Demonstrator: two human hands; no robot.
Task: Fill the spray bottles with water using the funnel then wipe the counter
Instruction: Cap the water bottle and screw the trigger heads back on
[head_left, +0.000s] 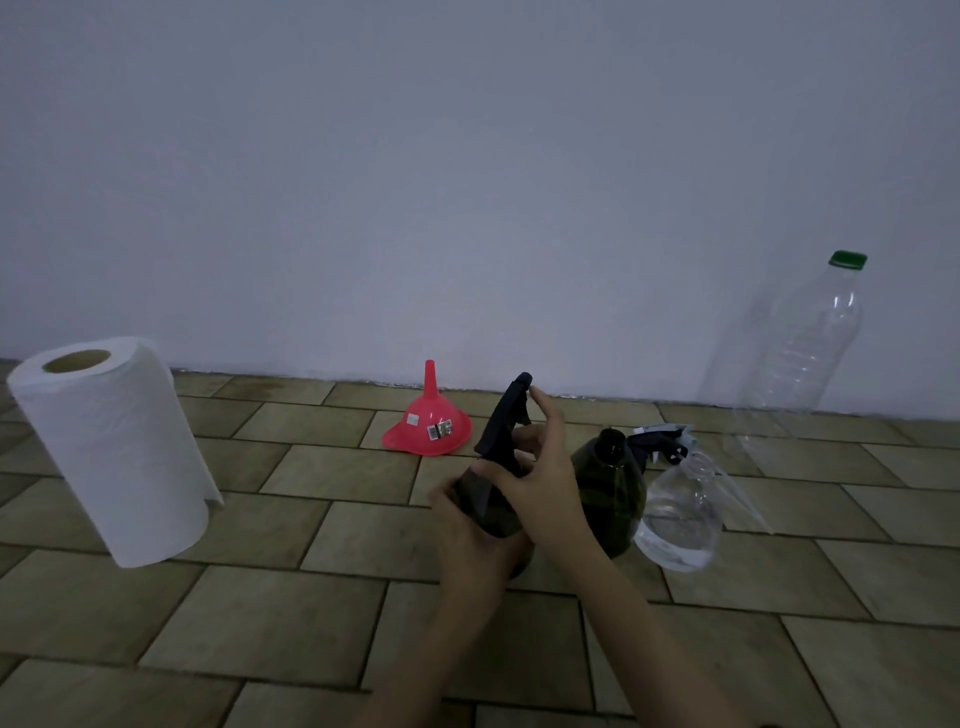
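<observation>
A dark spray bottle (491, 512) stands near the middle of the tiled counter (270, 587). My left hand (470, 540) grips its body from the left. My right hand (543, 470) curls around its black spray head (506, 415) at the neck. Just to the right stands a second dark green bottle (613, 493) with an open neck and no head. A clear spray bottle (680, 514) holding some water stands beside it, and a loose light spray head (665, 439) lies behind. A red funnel (428, 423) sits upside down behind the bottles.
A white paper towel roll (111, 447) stands at the left. A tall clear plastic bottle (795, 348) with a green cap stands at the back right against the pale wall (467, 182).
</observation>
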